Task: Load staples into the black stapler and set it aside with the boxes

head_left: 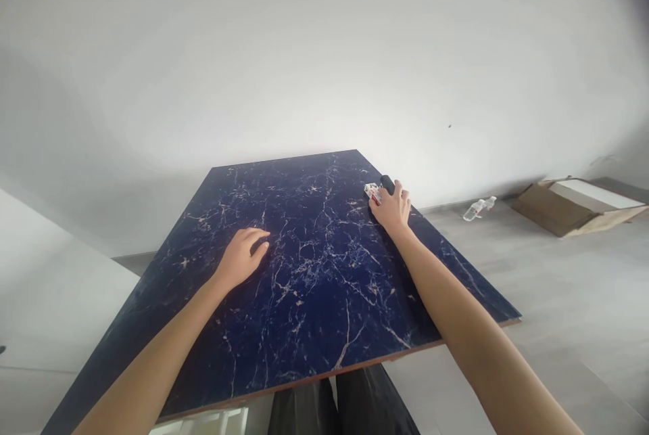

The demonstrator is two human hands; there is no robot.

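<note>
A large dark blue marble-patterned slab (pixel 314 272) with white veins lies flat in front of me. My left hand (pixel 242 256) rests on its surface near the middle left, fingers loosely curled, holding nothing. My right hand (pixel 391 208) reaches to the far right edge of the slab and covers a small white and red tool with a black handle (pixel 379 188). Whether the fingers are closed around the tool is not clear.
A plain white wall stands behind the slab. On the grey floor to the right lie a clear plastic bottle (pixel 478 208) and an open flat cardboard box (pixel 575 205) with white panels in it. My dark trousers (pixel 345 404) show under the slab's near edge.
</note>
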